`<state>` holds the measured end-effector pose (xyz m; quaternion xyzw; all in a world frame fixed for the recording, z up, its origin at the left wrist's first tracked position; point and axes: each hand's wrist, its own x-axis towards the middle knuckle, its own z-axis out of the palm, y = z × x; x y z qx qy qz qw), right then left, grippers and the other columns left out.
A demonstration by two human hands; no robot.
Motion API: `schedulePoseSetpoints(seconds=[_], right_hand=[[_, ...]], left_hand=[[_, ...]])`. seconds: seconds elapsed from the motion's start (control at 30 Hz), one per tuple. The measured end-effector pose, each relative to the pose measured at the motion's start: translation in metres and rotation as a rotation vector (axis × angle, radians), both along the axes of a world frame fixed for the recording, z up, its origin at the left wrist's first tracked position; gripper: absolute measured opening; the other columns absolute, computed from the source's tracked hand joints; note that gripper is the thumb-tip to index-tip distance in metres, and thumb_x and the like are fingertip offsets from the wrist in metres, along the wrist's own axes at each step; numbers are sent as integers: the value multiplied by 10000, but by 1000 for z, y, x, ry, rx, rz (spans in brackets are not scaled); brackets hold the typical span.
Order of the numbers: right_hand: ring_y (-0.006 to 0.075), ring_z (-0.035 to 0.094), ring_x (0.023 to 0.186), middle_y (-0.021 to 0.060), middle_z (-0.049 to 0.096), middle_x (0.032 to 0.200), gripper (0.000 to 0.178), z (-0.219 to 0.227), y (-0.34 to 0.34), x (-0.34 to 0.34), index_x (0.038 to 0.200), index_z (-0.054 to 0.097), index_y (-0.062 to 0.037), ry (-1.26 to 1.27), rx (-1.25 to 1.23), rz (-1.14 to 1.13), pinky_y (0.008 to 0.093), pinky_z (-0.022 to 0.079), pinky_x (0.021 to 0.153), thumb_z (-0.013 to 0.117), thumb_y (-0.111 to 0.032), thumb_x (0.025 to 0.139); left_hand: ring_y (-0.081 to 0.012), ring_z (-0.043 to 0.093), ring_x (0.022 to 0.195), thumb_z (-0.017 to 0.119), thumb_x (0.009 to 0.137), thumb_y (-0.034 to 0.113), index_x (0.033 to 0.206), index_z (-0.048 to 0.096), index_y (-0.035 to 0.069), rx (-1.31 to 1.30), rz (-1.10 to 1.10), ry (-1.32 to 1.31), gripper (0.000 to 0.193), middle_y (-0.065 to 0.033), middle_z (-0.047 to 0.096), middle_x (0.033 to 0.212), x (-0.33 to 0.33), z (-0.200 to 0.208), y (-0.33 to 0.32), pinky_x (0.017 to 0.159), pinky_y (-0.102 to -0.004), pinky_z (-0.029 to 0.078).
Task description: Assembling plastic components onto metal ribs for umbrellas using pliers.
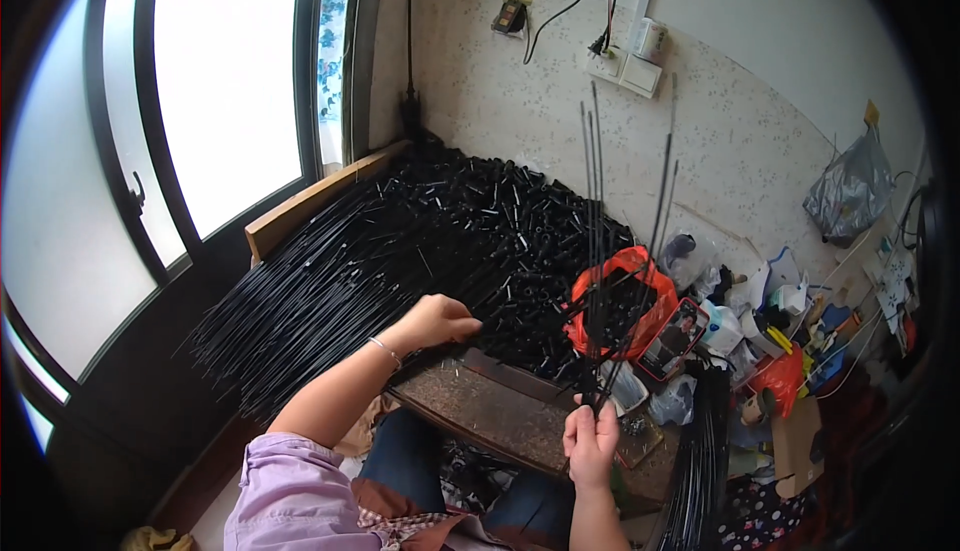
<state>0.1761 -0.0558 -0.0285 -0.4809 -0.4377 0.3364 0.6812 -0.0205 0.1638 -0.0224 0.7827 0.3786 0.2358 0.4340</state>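
Note:
My right hand (592, 441) is closed around the lower ends of several thin black rods (595, 211), which stand up and fan apart at the top. Over the near edge of a large heap, my left hand (435, 323) has its fingers bent together; what they pinch, if anything, cannot be made out. Long thin black rods (300, 321) lie side by side in the heap's left part. Short black tube-like pieces (510, 221) fill its back and right. A worn wooden board (470, 396) lies between my arms.
An orange-red plastic bag (640, 266) with small black pieces stands behind the held rods. A phone (672, 339) leans beside it. More black rods (700, 451) hang at the right. Clutter and a cardboard box (797, 446) lie further right. A wooden plank (320, 196) edges the heap below the window.

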Motion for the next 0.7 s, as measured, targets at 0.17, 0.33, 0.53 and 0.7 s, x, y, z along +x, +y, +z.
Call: schedulePoseSetpoints(seconds=[0.17,0.33,0.53,0.7], right_hand=[[34,327,426,-12,423,615,207,45,54,17,1056,468,-39,-73,301,-84,165,248,361,398,-204,952],[34,332,434,-18,419,625,199,21,99,37,1040,485,-35,-26,302,-130,172,270,383,409,-195,949],[41,352,415,-18,423,612,149,-40,89,36,985,491,-52,95,-50,-35,176,273,364,450,-183,928],[54,361,394,-6,445,589,137,6,79,27,852,492,-51,-8,-187,-71,190,281,348,481,-173,913]], left_hand=[[-272,588,823,553,767,150,743,625,59,745,891,628,118,-109,599,829,-109,-73,105,669,-378,501],[-245,576,833,506,774,107,735,598,77,796,843,762,104,-89,562,840,-136,-93,117,632,-341,502],[-359,595,720,462,878,155,927,425,28,667,880,304,141,-184,589,770,-118,-33,97,555,-452,463],[-48,310,438,440,924,172,947,536,46,-113,417,-596,160,48,359,529,-31,33,31,380,-197,232]])
